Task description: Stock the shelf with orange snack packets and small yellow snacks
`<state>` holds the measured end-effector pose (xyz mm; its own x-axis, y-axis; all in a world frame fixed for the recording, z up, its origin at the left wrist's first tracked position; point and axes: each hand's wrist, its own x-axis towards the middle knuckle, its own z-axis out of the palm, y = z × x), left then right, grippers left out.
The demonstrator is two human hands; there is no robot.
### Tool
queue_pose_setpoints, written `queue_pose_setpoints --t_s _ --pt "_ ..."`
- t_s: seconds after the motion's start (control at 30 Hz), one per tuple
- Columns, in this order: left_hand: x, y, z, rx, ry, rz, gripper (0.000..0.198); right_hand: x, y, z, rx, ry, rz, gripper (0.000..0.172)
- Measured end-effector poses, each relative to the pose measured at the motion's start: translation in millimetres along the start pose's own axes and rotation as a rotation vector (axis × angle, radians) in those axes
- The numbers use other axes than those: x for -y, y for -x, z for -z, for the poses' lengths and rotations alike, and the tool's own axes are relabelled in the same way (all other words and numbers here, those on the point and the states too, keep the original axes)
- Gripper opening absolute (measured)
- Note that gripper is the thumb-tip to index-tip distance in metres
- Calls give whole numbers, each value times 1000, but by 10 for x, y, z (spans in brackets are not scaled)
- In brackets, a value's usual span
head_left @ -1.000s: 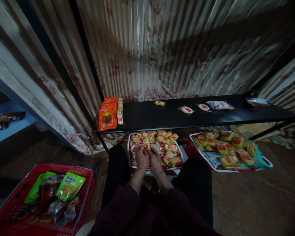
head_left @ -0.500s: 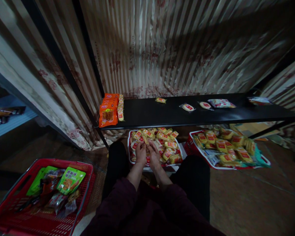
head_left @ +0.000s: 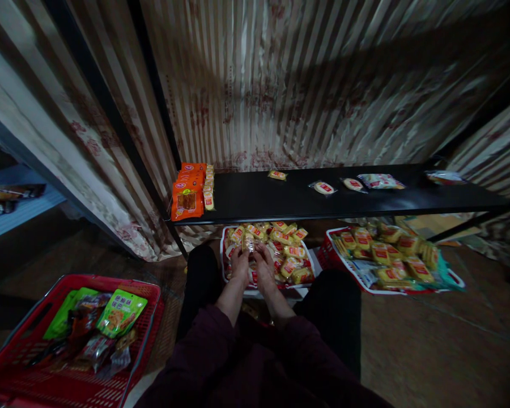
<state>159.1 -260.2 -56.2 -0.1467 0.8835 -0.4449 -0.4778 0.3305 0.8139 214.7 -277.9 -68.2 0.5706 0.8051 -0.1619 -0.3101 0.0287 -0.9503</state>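
Note:
Both my hands are together over a red and white basket (head_left: pixel 223 266) heaped with small yellow snack packets (head_left: pixel 295 251). Between my left hand (head_left: pixel 239 264) and my right hand (head_left: pixel 263 263) stands a clear-wrapped snack packet (head_left: pixel 247 242), pale yellow, tilted up at my fingertips. The fingers of my left hand are closed on it. My right hand's fingers are bent inward and touch its lower right side. On the black shelf (head_left: pixel 246 195) ahead, a row of the yellow packets (head_left: pixel 208 190) stands beside orange snack bags (head_left: pixel 187 195).
A single yellow packet (head_left: pixel 277 175), white round packets (head_left: pixel 323 187) and a pink-white bag (head_left: pixel 381 181) lie along the shelf. Another basket (head_left: pixel 408 292) of yellow packets stands right. At lower left is a red basket (head_left: pixel 8 377) with green bags (head_left: pixel 121 313). A black post (head_left: pixel 153 85) rises left.
The packet between my hands has turned so that its broad face shows more. My hands have shifted slightly left and stay close together.

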Motion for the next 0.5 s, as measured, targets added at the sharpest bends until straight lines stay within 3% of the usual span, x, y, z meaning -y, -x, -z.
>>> queue_pose_setpoints --t_s 0.23,0.5 --pt "-2 63 -36 -17 112 98 18 27 19 27 10 -10 15 38" --pt "-64 134 -57 -75 86 134 20 26 42 45 40 18 5 41"
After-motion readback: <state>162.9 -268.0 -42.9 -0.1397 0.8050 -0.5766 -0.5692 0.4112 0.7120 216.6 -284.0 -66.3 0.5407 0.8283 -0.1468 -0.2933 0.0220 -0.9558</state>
